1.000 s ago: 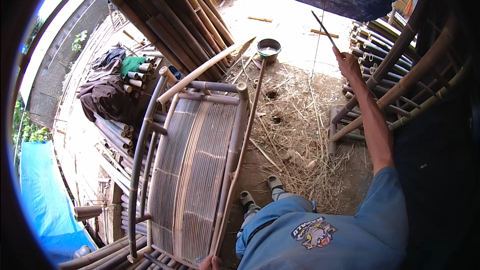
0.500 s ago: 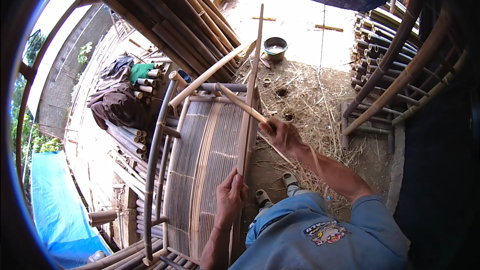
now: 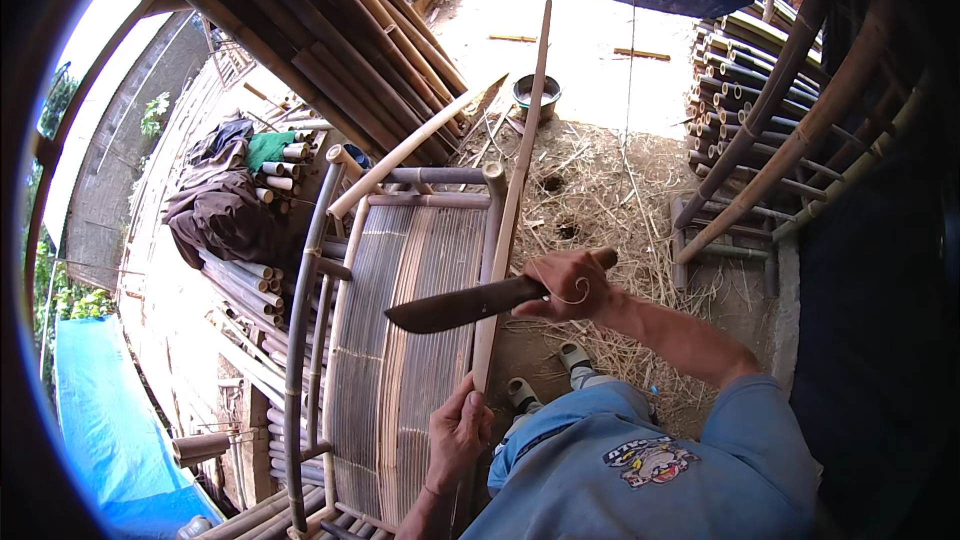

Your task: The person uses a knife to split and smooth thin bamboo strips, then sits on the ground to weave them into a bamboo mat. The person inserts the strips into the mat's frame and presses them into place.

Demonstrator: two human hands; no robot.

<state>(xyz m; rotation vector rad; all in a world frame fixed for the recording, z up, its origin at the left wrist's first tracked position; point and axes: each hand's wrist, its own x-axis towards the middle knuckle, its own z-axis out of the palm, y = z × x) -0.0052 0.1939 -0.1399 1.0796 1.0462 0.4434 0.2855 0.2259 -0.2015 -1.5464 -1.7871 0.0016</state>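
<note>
A long, narrow bamboo strip point(image 3: 522, 170) slants away from me, its near end gripped in my left hand point(image 3: 460, 432) with the thumb pressed along it. My right hand point(image 3: 566, 285) is wrapped round the handle of a machete point(image 3: 455, 307). The dark, broad blade points left, flat side showing, and crosses over the strip a little above my left hand. A thin curled shaving shows against my right hand. Beneath the blade and strip lies a bamboo bench point(image 3: 360, 340) with a slatted top and a pole frame.
A pale bamboo pole point(image 3: 410, 150) rests across the bench's far left corner. Dark bamboo poles point(image 3: 330, 30) lean beyond it. A black bucket point(image 3: 537, 97) stands on shaving-strewn ground. Stacked bamboo point(image 3: 740, 90) and a ladder-like frame point(image 3: 790, 160) are at right; brown cloth point(image 3: 225, 220) lies at left.
My right hand has come nearer to me and turned, so the machete's blade now lies flat to view, pointing left. The strip's far end has swung slightly right; my left hand keeps its hold.
</note>
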